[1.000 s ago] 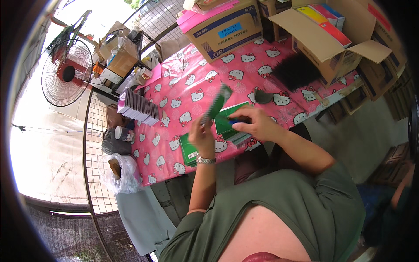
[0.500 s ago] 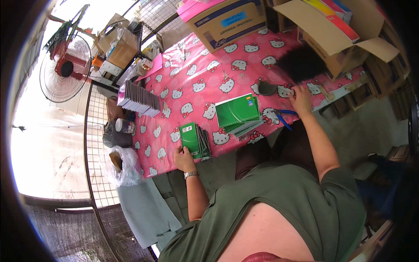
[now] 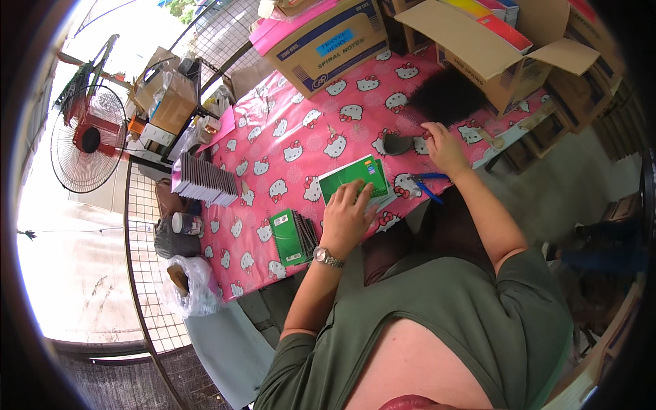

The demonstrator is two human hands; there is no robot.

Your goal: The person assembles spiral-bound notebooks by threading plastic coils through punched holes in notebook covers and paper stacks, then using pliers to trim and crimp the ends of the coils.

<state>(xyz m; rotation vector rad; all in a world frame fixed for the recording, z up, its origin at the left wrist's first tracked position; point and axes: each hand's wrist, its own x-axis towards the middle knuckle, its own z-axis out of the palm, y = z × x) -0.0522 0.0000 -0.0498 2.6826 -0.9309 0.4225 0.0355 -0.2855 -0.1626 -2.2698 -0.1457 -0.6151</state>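
My left hand [image 3: 347,215], with a metal-band watch [image 3: 329,257] at its wrist, lies over a stack of green-covered notebooks [image 3: 345,179] near the table's front edge. Its fingers are spread across the top cover. A second stack of small green spiral notebooks [image 3: 288,236] stands to its left. My right hand [image 3: 447,150] hovers at the table's right side with thumb and forefinger apart, nothing visible between them. Beyond it lies a fuzzy black heap [image 3: 447,94], possibly fine wire coils. A dark grey cup-like piece [image 3: 398,143] and blue-handled pliers [image 3: 429,184] are close by.
A pink patterned cloth [image 3: 273,167] covers the table. Cardboard boxes stand at the back, one closed [image 3: 328,55] and one open [image 3: 471,48]. Far left are a row of spiral-bound books [image 3: 203,179], a jar [image 3: 186,223], a plastic bag [image 3: 195,287] and a fan [image 3: 89,140].
My left hand has moved right from the small notebook stack onto the larger green notebooks. My right hand has moved slightly toward the black heap. The view has shifted a little.
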